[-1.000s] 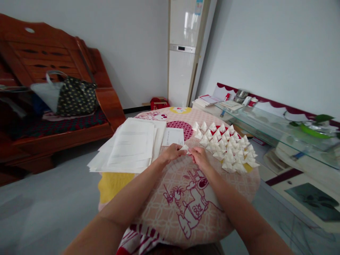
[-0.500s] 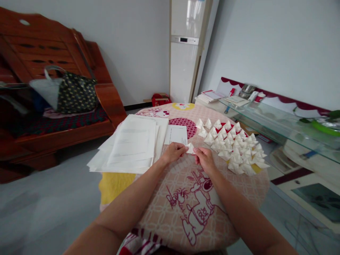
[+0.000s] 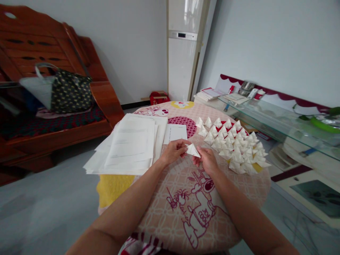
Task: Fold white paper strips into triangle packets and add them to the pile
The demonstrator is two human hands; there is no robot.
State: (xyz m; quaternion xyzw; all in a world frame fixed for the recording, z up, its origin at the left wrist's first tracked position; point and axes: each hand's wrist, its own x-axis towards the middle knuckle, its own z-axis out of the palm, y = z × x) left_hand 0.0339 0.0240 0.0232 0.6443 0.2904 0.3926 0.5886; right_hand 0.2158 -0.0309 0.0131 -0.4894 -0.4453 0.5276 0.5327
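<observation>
A small folded paper triangle (image 3: 192, 150) is held above the cloth-covered table, between both hands. My left hand (image 3: 174, 150) pinches its left side with thumb and fingers. On its right corner, my right hand (image 3: 207, 159) closes with thumb and forefinger. To the right, several rows of white folded paper pieces (image 3: 233, 143) stand with their points up. Left of my hands lies a stack of paper sheets (image 3: 130, 141), some with faint print. A small white paper sheet (image 3: 175, 133) rests just beyond my left hand.
The round table has a pink patterned tablecloth (image 3: 156, 212). A glass-topped cabinet (image 3: 281, 122) stands close on the right, with papers and metal bowls on it. At the left is a wooden bench (image 3: 53, 131) carrying bags. A tall white air conditioner (image 3: 182, 63) stands behind.
The folded paper has been turned and now shows a larger triangular face, sloping down to the right. Both hands still hold it. The view has shifted slightly.
</observation>
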